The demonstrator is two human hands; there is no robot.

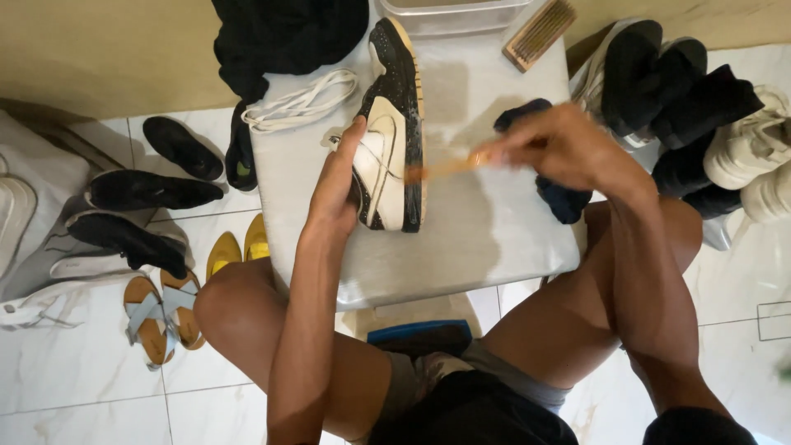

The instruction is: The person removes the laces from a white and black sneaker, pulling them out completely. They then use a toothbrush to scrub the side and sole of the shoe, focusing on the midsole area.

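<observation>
sneaker, black and cream, lies on its side near the middle of the grey surface, its toe toward the far edge and its sole facing right. nearest the camera are the person's bare knees, either side of the surface's near edge, with a blue object on the floor between them. the left hand rests against the sneaker's left side, fingers pressed onto the cream upper and steadying it. the right hand is clenched around a thin orange brush, blurred, whose tip meets the sneaker's sole edge; it hovers over the right side of the surface. a dark blue cloth lies under that hand by the right edge. wet patches darken the surface around the shoe. farther on, loose white laces lie near the far left corner, just beside a black garment that hangs over that corner. at the far edge sits a clear plastic tub, and a wooden scrubbing brush lies at the far right corner. on the tiled floor to the left are black shoes, yellow slippers and strappy sandals; to the right, a heap of black and white shoes.
</observation>
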